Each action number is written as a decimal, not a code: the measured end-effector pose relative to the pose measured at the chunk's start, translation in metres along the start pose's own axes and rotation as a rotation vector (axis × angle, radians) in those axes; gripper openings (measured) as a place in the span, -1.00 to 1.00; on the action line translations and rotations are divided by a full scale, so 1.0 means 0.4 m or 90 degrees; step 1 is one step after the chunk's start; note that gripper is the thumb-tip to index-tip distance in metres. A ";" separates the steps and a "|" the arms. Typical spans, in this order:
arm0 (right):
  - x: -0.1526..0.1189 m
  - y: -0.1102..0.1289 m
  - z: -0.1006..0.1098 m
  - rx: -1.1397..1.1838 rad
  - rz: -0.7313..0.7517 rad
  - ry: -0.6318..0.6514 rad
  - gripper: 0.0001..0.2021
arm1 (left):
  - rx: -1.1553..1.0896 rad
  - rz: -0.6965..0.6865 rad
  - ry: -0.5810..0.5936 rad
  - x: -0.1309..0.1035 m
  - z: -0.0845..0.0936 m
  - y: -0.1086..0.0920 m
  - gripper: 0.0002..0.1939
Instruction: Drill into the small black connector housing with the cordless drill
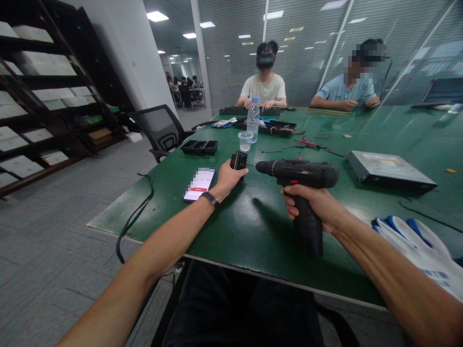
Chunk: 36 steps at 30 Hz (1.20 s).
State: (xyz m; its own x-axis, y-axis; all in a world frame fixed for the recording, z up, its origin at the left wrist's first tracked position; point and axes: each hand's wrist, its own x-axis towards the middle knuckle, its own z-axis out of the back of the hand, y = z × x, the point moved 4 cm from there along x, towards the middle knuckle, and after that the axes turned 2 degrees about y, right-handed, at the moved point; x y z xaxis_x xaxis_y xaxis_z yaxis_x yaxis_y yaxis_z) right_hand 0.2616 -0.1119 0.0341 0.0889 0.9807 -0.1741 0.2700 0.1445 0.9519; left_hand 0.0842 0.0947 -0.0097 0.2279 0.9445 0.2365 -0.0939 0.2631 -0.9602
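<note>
My right hand (318, 205) is wrapped round the grip of a black cordless drill (304, 173), which points left. The drill's thin bit reaches up to a small black box-shaped part (239, 161); whether the tip touches it I cannot tell. That part is held by my left hand (228, 180), thumb along its near side and the other fingers mostly hidden behind it. Below and left of this hand a phone (199, 185) with a lit screen lies on the green table (224, 231).
Beyond my hands stand a plastic cup (245, 141), a water bottle (253, 120) and a black compartment tray (199, 147). A metal disc drive (390, 169) and white-and-blue gloves (419, 246) lie at right. Two people sit across the table. An office chair (162, 127) stands left.
</note>
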 end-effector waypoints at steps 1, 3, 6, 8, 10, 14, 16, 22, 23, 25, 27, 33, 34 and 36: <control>0.000 0.000 0.000 0.000 -0.001 0.000 -0.80 | 0.001 -0.001 0.001 0.001 0.000 0.000 -0.61; -0.002 0.001 -0.001 0.000 -0.001 0.000 -0.79 | 0.002 -0.003 0.003 0.001 -0.001 0.000 -0.61; -0.003 0.002 -0.003 0.000 -0.001 0.004 -0.78 | -0.005 -0.001 0.002 -0.002 -0.001 -0.004 -0.61; -0.004 0.004 -0.004 0.001 -0.001 0.006 -0.78 | -0.013 0.005 0.001 -0.005 0.000 -0.007 -0.62; -0.005 0.006 -0.005 0.002 -0.001 0.003 -0.78 | -0.017 0.007 0.001 -0.009 0.000 -0.011 -0.62; -0.005 0.008 -0.007 0.000 0.001 -0.001 -0.78 | -0.008 -0.004 0.002 -0.010 0.000 -0.014 -0.63; -0.005 0.008 -0.008 -0.001 0.001 0.000 -0.77 | -0.002 -0.006 0.003 -0.008 -0.001 -0.012 -0.63; -0.003 0.003 -0.006 0.003 0.000 0.003 -0.77 | 0.003 -0.001 0.002 -0.003 -0.003 -0.003 -0.63; -0.002 0.002 -0.004 0.003 0.000 0.004 -0.77 | 0.002 -0.001 0.002 -0.002 -0.003 -0.003 -0.63; 0.000 -0.001 0.000 0.004 0.001 0.004 -0.78 | 0.000 -0.002 0.004 -0.002 -0.003 -0.003 -0.63; 0.002 -0.003 0.004 0.005 0.001 0.004 -0.79 | -0.001 -0.002 0.004 -0.002 -0.003 -0.003 -0.62; -0.001 0.002 -0.003 0.006 0.002 -0.004 -0.79 | -0.007 -0.003 0.001 0.000 -0.002 0.000 -0.62; -0.003 0.003 -0.005 0.006 0.003 -0.008 -0.79 | -0.005 -0.004 0.001 0.000 -0.003 0.000 -0.62; -0.006 0.005 -0.008 0.005 0.002 -0.012 -0.78 | -0.004 -0.003 0.000 -0.001 -0.003 0.000 -0.61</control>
State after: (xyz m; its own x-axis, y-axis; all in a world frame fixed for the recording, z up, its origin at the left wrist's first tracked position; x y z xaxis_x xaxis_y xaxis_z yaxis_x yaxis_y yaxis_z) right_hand 0.2587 -0.1137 0.0373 0.1084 0.9785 -0.1755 0.2772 0.1398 0.9506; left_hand 0.0852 0.0941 -0.0097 0.2287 0.9432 0.2411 -0.0873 0.2666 -0.9599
